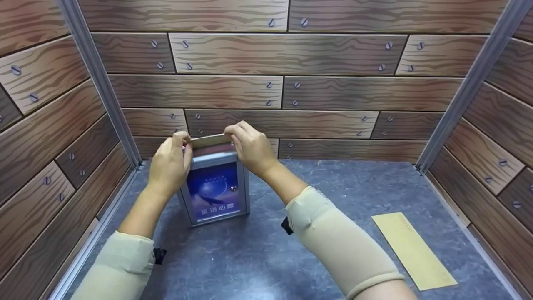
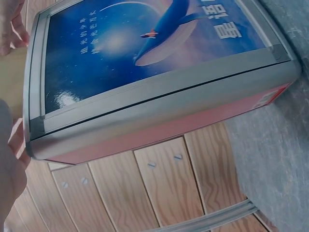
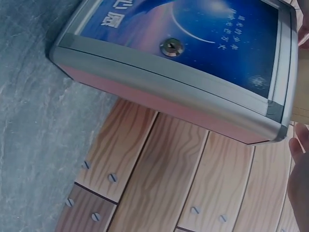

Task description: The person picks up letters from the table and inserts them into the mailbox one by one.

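Head view: pinching one end of brown envelope (image 1: 210,141) w/ L hand (image 1: 168,166), gripping opp. end w/ R hand (image 1: 255,151), bending fingers of both. Holding envelope lengthwise at top of box (image 1: 245,189). Seeing box standing upright on grey table (image 1: 266,258), L of centre, btwn forearms. Showing on box front: blue-purple panel (image 1: 212,179) w/ whale, white Chinese chars & lock (image 1: 233,188). Hiding contents behind closed front, so can't tell what's inside. Seeing second envelope (image 1: 414,251) lying flat on table at far R, well apart fr. box. Wearing pale sleeves (image 1: 345,239) on both forearms.

L wrist view: looking along L side of box, seeing silver frame, reddish side w/ label nr. base, & tiny red fig. on whale. Showing envelope as tan strip btwn hands, just past top of box; not revealing its lower edge, so can't tell if touching box or sitting partly in it.

R wrist view: looking along R side of box, seeing keyhole of lock up close. Cropping R hand at pic edge, showing fingers beside envelope; can't tell exact grip here. Seeing wood-print wall (image 1: 233,54) beyond box.
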`<state>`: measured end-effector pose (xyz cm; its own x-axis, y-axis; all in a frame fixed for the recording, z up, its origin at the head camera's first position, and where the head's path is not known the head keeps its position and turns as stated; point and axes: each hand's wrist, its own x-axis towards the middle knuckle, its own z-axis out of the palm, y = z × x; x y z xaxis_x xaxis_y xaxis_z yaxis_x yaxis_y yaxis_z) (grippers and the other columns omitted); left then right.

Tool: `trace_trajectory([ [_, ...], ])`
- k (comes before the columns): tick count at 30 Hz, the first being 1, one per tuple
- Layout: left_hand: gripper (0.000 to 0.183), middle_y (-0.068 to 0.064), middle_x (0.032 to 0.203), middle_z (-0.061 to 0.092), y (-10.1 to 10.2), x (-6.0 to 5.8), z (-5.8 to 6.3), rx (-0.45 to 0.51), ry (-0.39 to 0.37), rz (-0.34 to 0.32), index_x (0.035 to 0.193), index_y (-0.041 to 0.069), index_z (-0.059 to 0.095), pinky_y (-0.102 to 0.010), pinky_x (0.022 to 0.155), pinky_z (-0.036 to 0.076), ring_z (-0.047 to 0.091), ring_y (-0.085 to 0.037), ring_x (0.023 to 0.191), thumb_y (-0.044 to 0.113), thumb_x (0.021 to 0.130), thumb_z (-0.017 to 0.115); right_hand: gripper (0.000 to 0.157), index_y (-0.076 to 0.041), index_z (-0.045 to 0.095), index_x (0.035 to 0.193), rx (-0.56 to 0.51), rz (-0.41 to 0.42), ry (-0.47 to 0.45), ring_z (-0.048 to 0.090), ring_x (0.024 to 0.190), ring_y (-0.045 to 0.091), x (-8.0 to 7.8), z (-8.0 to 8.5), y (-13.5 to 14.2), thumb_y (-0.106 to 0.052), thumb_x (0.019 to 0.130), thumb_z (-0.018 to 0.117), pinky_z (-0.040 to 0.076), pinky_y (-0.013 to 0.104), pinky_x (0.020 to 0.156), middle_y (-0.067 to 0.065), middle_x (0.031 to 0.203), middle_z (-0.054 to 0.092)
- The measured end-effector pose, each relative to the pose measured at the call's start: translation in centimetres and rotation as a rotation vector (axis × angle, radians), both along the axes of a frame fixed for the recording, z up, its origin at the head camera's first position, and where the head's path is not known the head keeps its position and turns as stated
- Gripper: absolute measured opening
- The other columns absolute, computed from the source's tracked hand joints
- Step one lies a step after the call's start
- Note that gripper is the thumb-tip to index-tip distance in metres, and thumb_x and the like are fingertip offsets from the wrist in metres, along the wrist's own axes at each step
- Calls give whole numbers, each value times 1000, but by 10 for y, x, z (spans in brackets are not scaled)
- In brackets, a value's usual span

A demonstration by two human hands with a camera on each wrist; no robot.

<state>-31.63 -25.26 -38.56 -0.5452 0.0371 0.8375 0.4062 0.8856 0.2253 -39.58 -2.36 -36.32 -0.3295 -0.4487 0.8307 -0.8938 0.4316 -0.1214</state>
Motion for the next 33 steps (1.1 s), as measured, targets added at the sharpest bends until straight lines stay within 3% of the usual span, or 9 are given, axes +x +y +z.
trace_trajectory([
  [4,10,-20,101,74,2,0,-3,8,-69,14,116,8,58,-56,85,56,69,-42,97,16,109,60,14,-8,75,109,-2,7,-71,73,90,19,-3,-6,2,-1,105,63,63,32,84,6,104,75],
  [9,17,-20,111,73,3,-2,-6,-1,-114,52,112,5,63,-58,97,53,67,-44,110,21,109,59,15,-8,78,114,15,38,-187,73,96,19,-4,-10,8,-8,108,64,63,29,88,7,112,74],
  [15,24,-18,132,66,6,-1,-7,37,-192,126,114,7,67,-59,103,49,58,-45,125,28,111,57,28,-10,75,133,50,42,-274,71,123,24,-7,-13,16,-10,110,59,58,36,109,8,131,73],
  [18,30,-19,140,60,7,1,-8,65,-208,158,124,6,68,-59,105,46,54,-45,129,31,110,56,31,-9,73,136,58,32,-289,67,132,27,-8,-14,22,-8,110,56,53,37,118,10,136,72],
  [23,37,-22,144,53,17,4,-5,120,-190,151,140,8,56,-59,107,43,51,-46,128,29,109,57,27,-8,73,131,62,-6,-309,67,132,27,-10,-20,45,-7,108,58,53,37,119,10,135,70],
  [28,37,-22,140,53,37,9,-2,127,-133,104,139,9,52,-58,108,42,51,-45,127,23,105,61,29,-9,72,131,-5,-50,-386,66,132,28,-12,-35,69,-3,105,62,53,40,118,11,135,68],
  [33,38,-22,139,55,66,17,-4,94,-49,14,135,7,53,-57,112,44,54,-44,125,13,100,65,29,-10,71,131,-83,-84,-498,65,130,31,-10,-59,96,-2,104,64,53,46,116,10,134,66],
])
